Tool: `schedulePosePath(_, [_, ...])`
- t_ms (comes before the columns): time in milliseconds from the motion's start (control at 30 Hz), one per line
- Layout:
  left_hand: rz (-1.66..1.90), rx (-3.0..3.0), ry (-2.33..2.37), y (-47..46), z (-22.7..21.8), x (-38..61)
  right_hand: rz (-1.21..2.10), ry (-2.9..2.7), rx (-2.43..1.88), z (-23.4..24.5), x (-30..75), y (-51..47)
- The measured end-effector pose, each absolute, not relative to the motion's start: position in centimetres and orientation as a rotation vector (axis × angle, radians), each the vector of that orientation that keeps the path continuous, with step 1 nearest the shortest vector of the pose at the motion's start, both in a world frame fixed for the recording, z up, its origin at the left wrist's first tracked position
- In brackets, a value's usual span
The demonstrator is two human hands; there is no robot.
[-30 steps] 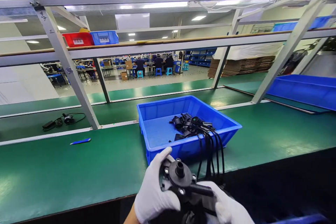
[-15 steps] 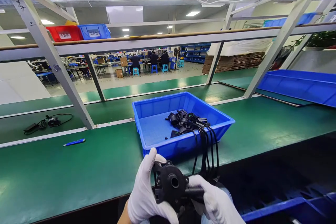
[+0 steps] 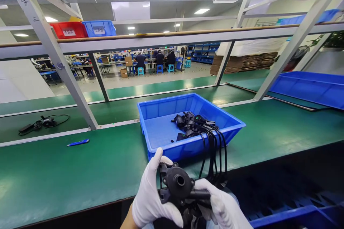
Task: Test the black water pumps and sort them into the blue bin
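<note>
the round black housing (image 3: 179,182) is held in both gloved hands, low in front of the tabletop (image 3: 80,175), with its central opening turned up toward the camera. by the left grip (image 3: 152,195), set in a wide curve, its left side is clasped. by the right grip (image 3: 221,202), held narrower, the side tube (image 3: 199,194) is grasped; some of its fingertips are hidden. beneath the housing, dark parts are seen too dimly to be told apart.

just beyond the hands, a blue bin (image 3: 158,109) is set on the tabletop. inside it, black parts (image 3: 188,123) are heaped toward the right, and black cables (image 3: 213,150) are draped over its near rim. to the left, a slim blue tool (image 3: 77,142) is laid flat, and farther back a black device (image 3: 48,121) is seen with its cord. at the right, a long blue tray (image 3: 309,87) is placed. above, a red box (image 3: 69,30) and a small blue box (image 3: 99,28) are stood side by side on a shelf (image 3: 161,43). in the distance, people (image 3: 140,61) in dark clothing are seated on stools (image 3: 159,68).
</note>
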State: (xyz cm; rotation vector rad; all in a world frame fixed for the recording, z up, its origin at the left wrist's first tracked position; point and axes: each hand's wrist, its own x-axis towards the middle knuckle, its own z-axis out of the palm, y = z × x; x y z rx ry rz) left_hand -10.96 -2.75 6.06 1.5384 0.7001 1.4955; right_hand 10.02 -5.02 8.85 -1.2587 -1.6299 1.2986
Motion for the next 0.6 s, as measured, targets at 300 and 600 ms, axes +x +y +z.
schedulePosePath(300, [1.446,1.581,0.767,-2.8,5.9,-11.0,1.342,-1.59,-1.209,7.6,10.7,-4.7])
schedulePosePath(600, [1.451,1.624,0.838,-3.0,6.1,-11.1,1.279,-1.672,-1.171,6.4,11.5,-4.2])
